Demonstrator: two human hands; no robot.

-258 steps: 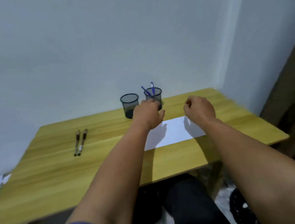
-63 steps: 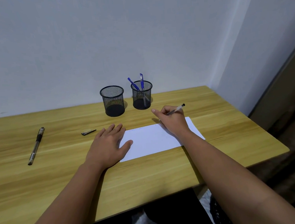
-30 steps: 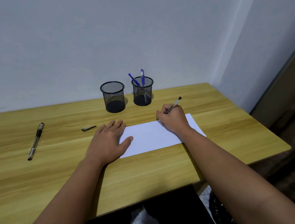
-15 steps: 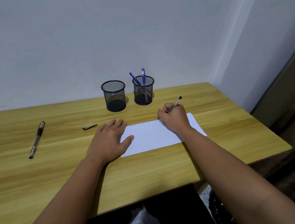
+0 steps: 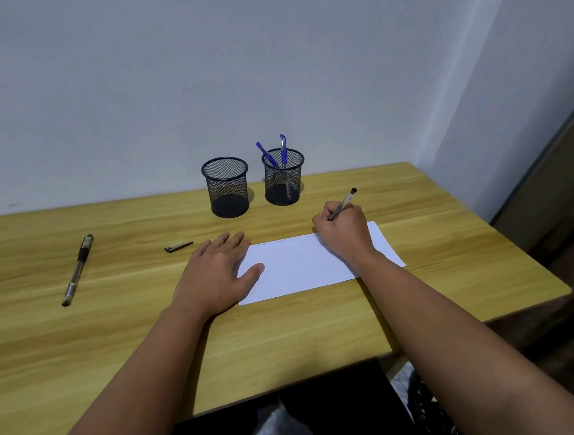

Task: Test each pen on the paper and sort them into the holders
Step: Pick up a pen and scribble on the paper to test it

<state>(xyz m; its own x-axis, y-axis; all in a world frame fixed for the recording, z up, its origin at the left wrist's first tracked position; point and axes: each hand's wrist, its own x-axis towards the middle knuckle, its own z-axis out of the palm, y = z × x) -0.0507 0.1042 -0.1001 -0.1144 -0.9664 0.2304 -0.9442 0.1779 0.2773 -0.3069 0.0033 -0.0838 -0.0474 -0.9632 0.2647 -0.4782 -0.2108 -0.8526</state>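
head view: worn on the person's head | faces forward and down over wooden table (image 5: 288,337) toward wall (image 5: 198,69) | near: both forearms, lap below near table edge | far: two mesh holders (image 5: 226,187) by wall | right: room corner | single view, no overlap

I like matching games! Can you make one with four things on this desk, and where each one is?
Things:
1. two blue pens
2. left black mesh holder
3. clear pen with black end
4. small black pen cap

Places or states:
A. lying on the wooden desk, left of the left hand
B. held in the right hand over the white paper
C. standing in the right black mesh holder
D. no pens inside

Pairs: 1-C, 2-D, 3-B, 4-A
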